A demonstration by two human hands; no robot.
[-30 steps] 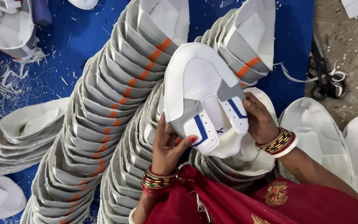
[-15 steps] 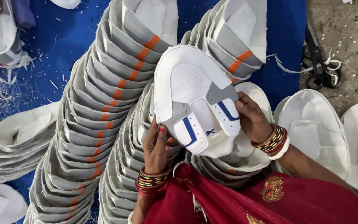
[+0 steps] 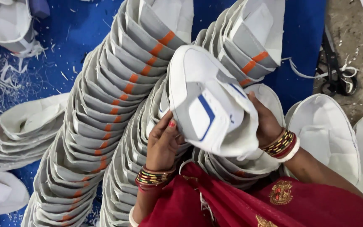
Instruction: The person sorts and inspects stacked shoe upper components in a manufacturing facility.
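I hold a white shoe upper with blue trim in both hands, over long nested rows of similar pieces. My left hand grips its lower left edge, fingers curled against the stack beneath. My right hand supports it from the right side, mostly hidden behind the piece. Both wrists wear coloured bangles. A red garment with gold embroidery covers my lap below.
Two long curved rows of white and grey uppers with orange stripes run over a blue sheet. More white uppers lie at right and left. Black scissors rest on the bare ground at upper right. White offcuts litter the left.
The upper has been turned in my hands, so its blue-trimmed tabs now face sideways. My left hand slid up along its lower edge. The view shifted slightly.
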